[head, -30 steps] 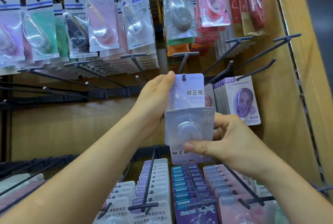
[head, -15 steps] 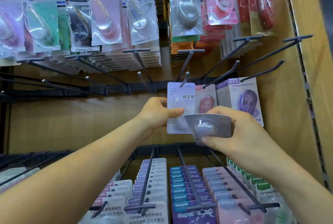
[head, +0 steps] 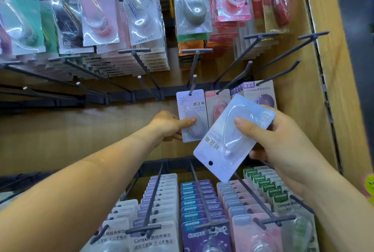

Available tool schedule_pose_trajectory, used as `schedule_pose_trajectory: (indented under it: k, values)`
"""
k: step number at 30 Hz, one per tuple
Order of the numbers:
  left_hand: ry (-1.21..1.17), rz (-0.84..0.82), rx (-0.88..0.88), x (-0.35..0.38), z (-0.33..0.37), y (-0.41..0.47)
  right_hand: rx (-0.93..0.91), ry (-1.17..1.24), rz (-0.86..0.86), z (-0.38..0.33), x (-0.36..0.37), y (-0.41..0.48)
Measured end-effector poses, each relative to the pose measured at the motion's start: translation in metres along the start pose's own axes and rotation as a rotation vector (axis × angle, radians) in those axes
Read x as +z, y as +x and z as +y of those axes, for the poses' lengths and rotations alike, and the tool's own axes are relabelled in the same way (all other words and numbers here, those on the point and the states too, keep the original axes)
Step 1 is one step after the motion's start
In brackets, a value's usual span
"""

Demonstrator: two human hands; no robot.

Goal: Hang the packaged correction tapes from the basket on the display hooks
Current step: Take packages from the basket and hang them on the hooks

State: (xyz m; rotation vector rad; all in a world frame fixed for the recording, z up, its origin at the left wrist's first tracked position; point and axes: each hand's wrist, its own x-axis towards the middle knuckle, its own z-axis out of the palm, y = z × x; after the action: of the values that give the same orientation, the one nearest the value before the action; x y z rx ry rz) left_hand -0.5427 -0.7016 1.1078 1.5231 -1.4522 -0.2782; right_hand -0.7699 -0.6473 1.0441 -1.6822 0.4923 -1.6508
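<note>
A wooden display bay [head: 60,140] fills the view, with its side wall [head: 340,89] on the right. 3 rows of dark hooks jut from it.

The top row [head: 97,14] is crowded with long Mono blister packs. Each holds 1 correction tape under a clear bubble, in green, black, pink, grey or red. The bottom row [head: 194,201] carries deep files of Campus packs in white, lilac, teal, pink and green. The middle rail [head: 121,97] is mostly bare hooks, and only its 3 right-hand hooks carry anything.

The left hand [head: 170,126] reaches to the middle row. Its thumb lies on the front of the hung pack [head: 192,114] and its fingers are tucked behind, pinching the lower half of the card. That pale lilac pack hangs upright from its hook [head: 193,84], with 1 tape in its bubble.

The right hand [head: 273,140] is nearer the camera and grips the loose pack [head: 220,146] of the same kind. The thumb lies across the clear bubble and the fingers are curled behind the card. This pack is tilted and turned end for end, with its print upside down, and it is off any hook. It covers part of the pink pack [head: 216,106] on the next hook. A small stack of purple packs [head: 261,93] hangs just to the right of that one.

The loose pack's hang hole [head: 210,163] sits at its lower end.
</note>
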Motion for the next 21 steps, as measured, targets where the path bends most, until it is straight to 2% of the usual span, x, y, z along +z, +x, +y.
schedule_pose_trajectory:
  k: [4, 6, 7, 8, 10, 12, 13, 15, 17, 19, 21]
  values:
    - [0.109, -0.006, -0.043, -0.013, 0.0, -0.012, 0.08, 0.116, 0.059, 0.001, -0.007, 0.0]
    - [0.259, 0.113, 0.044, -0.023, -0.003, -0.021, 0.096, 0.168, 0.064, 0.001, -0.009, -0.001]
    - [0.266, 0.162, 0.112, -0.027, -0.003, -0.029, 0.104, 0.211, 0.058, 0.001, -0.01, -0.001]
    - [0.179, 0.137, 0.159, -0.033, -0.003, -0.039, 0.121, 0.262, 0.049, 0.001, -0.01, -0.001]
    - [-0.127, -0.119, 0.195, -0.04, 0.001, -0.061, 0.178, 0.382, 0.025, 0.002, -0.008, -0.001]
    - [-0.239, -0.363, 0.214, -0.041, 0.002, -0.079, 0.24, 0.498, -0.028, 0.007, -0.004, 0.0]
    - [-0.256, -0.41, 0.221, -0.039, 0.001, -0.084, 0.265, 0.542, -0.062, 0.009, -0.002, -0.001]
    - [-0.324, -0.376, 0.228, -0.029, -0.001, -0.09, 0.3, 0.595, -0.125, 0.011, 0.002, -0.003]
    - [-0.425, -0.265, 0.238, -0.023, 0.001, -0.095, 0.328, 0.583, -0.19, 0.013, 0.004, -0.006]
    - [-0.487, -0.162, 0.285, -0.021, 0.002, -0.099, 0.325, 0.43, -0.325, 0.016, 0.006, -0.009]
    - [-0.501, -0.079, 0.372, -0.022, 0.008, -0.101, 0.262, 0.158, -0.462, 0.015, 0.009, -0.013]
